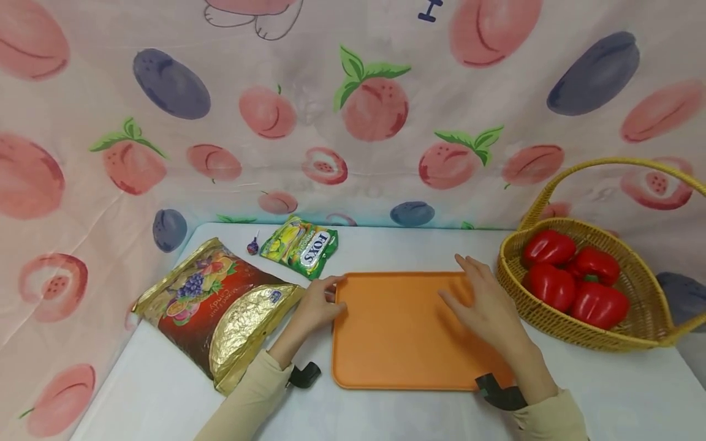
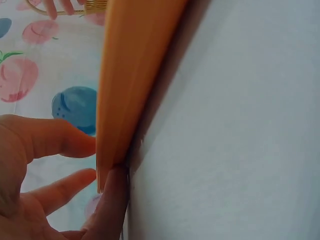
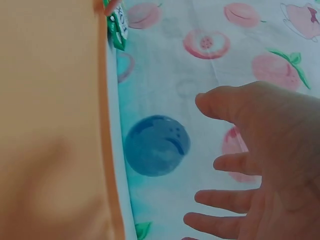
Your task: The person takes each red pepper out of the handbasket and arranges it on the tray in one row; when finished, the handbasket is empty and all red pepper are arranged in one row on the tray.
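An orange tray [image 1: 397, 331] lies flat on the white table. At its upper left corner my left hand [image 1: 318, 305] holds the rim, the thumb over the inside. The left wrist view shows a fingertip [image 2: 117, 187] against the outer wall of the tray [image 2: 132, 60], with the thumb and another finger at the rim's upper edge. My right hand [image 1: 488, 306] hovers over the tray's right side with its fingers spread, holding nothing. Seen from the right wrist, the thumb and fingers of that hand [image 3: 280, 155] stand apart from the tray's surface [image 3: 50, 100].
Left of the tray lies a large gold and red candy bag [image 1: 220, 306]. Behind it are a green Fox's candy bag [image 1: 300, 246] and a small lollipop [image 1: 253, 246]. A yellow wicker basket [image 1: 653, 321] with several red bell peppers [image 1: 600, 304] stands at the right. Fruit-printed cloth [image 1: 386, 171] hangs behind.
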Demonstrator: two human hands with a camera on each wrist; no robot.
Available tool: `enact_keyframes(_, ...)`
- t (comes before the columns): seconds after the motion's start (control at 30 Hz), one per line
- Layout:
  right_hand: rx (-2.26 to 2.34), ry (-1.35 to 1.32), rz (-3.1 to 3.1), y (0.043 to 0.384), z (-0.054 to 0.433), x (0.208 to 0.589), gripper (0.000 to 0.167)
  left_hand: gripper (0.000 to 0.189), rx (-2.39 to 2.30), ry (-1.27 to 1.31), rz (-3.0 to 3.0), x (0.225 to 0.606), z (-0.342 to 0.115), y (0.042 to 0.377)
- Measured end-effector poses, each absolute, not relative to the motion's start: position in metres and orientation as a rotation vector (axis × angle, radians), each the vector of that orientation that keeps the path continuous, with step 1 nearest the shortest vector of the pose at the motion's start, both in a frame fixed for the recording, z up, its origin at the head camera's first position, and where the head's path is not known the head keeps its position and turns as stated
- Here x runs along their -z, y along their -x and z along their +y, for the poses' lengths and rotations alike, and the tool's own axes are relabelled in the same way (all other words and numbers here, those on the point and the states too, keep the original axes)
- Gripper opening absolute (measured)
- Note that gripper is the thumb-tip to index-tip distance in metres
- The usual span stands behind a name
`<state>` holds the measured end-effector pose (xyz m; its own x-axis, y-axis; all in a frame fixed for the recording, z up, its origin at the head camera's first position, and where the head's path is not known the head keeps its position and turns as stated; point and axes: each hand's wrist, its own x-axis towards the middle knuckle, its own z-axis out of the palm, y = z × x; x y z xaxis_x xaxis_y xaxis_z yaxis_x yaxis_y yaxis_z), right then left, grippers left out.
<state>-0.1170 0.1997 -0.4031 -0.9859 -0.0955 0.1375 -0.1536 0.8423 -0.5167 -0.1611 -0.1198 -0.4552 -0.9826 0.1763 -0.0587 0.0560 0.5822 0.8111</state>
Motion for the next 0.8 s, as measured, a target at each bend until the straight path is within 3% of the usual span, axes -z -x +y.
enact_keyframes(0.8,-0.862,-0.077,-2.840,0.128,0.248,0.370,0.074,0.047,-1.418,-0.148,2.660,0.461,-0.122,0.165)
